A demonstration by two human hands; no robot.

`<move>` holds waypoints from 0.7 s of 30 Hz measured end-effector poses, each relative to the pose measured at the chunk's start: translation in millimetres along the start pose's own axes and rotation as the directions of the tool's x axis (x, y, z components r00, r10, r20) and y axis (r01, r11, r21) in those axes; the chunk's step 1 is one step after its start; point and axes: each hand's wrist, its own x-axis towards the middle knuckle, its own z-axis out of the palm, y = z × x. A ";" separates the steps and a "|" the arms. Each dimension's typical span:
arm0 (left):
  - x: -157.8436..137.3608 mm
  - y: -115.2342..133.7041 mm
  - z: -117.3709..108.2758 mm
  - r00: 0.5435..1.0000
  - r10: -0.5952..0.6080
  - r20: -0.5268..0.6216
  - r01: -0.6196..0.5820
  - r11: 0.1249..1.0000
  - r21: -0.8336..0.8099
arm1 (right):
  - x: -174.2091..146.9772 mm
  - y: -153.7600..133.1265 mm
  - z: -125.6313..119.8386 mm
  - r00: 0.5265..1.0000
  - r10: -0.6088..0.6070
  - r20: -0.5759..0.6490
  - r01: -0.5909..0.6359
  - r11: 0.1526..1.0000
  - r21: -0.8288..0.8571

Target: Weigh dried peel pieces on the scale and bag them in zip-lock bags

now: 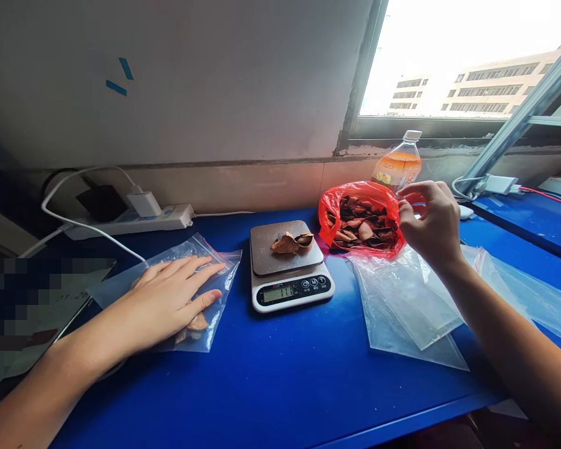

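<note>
The left hand (171, 299) lies palm down, fingers spread wide, on a clear plastic zip bag (230, 265) with tan, shell-like pieces (199, 322) inside, at the left of the blue desk (280, 380). The right hand (430, 218) is at the right rim of a red plastic bag (326, 215), thumb and forefinger curled narrowly together; whether they grip the rim cannot be confirmed. The red bag stands open, filled with dark brown, curved dried pieces (364, 231). Between the hands sits a white digital scale with a grey metal platform (266, 262), bearing two curved tan-brown pieces (285, 244) near its right edge; the display is lit with dark digits, not legible with certainty. Flat clear plastic bags (388, 318) lie overlapping below the right hand. A clear bottle of orange drink (397, 163) stands behind the red bag. At the back left, a white power strip (107, 229) holds a black adapter (101, 202) and a white charger (144, 204).
</note>
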 end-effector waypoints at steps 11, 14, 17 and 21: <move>-2.6 0.1 1.7 0.999 0.009 -0.043 -0.010 1.000 -0.017 | -20.4 -41.2 21.0 0.895 -0.346 0.283 0.307 0.936 0.173; -3.4 -0.3 3.9 0.994 0.020 -0.103 -0.022 1.000 -0.020 | -30.9 -69.1 35.4 0.761 -0.495 0.420 0.452 0.868 0.205; -3.8 0.1 2.9 0.994 0.026 -0.110 -0.028 1.000 -0.014 | -37.4 -84.5 44.9 0.704 -0.471 0.532 0.441 0.877 0.193; -3.4 -1.4 0.8 0.999 0.017 -0.050 -0.017 1.000 0.004 | -37.3 -86.4 42.7 0.760 -0.367 0.536 0.388 0.918 0.078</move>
